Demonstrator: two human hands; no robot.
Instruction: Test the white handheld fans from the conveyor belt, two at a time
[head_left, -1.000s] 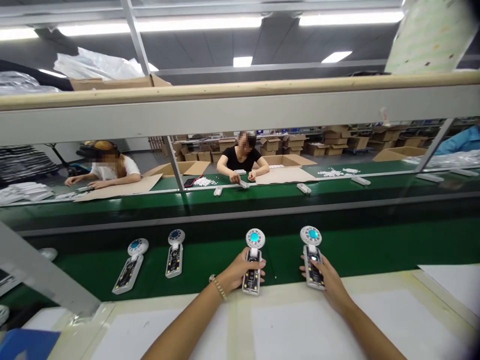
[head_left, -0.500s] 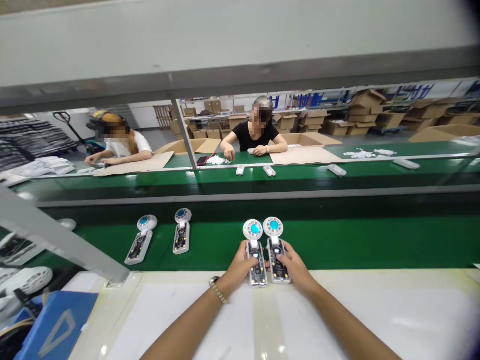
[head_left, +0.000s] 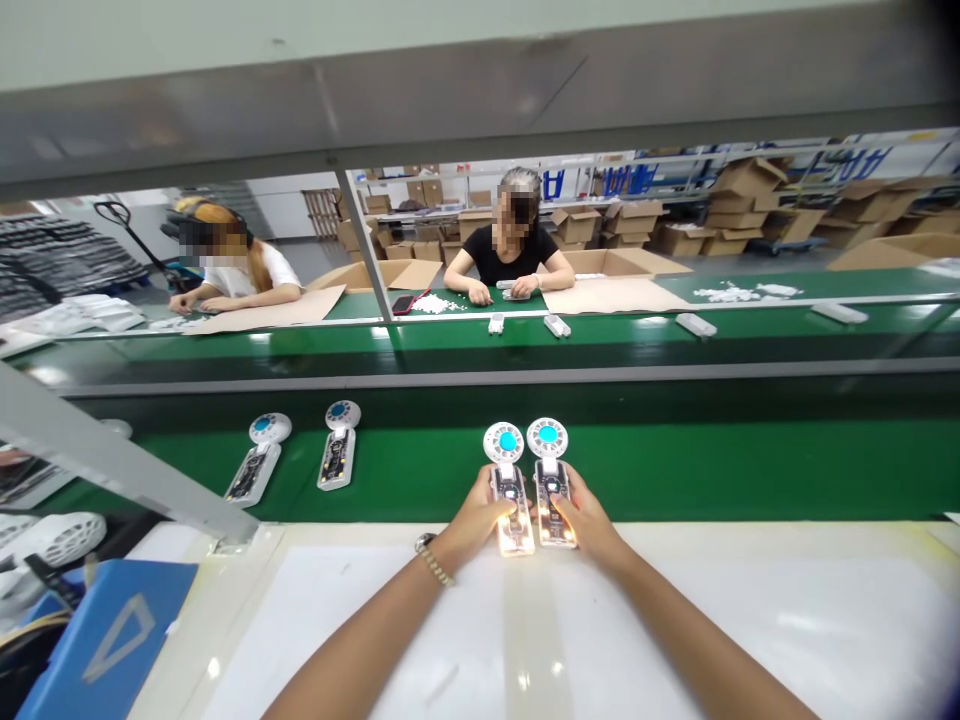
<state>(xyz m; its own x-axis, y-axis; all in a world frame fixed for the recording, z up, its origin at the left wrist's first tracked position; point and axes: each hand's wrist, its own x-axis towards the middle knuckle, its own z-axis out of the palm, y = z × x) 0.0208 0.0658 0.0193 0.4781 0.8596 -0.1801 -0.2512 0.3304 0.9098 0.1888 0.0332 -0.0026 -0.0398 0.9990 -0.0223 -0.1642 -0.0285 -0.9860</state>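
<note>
My left hand point(head_left: 474, 515) grips the handle of a small white fan unit point(head_left: 507, 482) with a blue centre, and my right hand point(head_left: 589, 518) grips a second fan unit point(head_left: 550, 478) right beside it. Both units stand side by side at the near edge of the green conveyor belt point(head_left: 712, 470), and their clear handles glow with a warm light. A watch sits on my left wrist.
Two more fan units point(head_left: 255, 462) point(head_left: 337, 455) lie on the belt to the left. A white worktop point(head_left: 750, 620) lies below my arms, a blue tray point(head_left: 97, 650) at the lower left. Two people point(head_left: 517, 255) point(head_left: 225, 280) work across a far belt with cardboard and small white parts.
One second ago the two held units were apart; my hands brought them together side by side. Since half a second ago their handles have lit up. The other units on the belt have shifted left.
</note>
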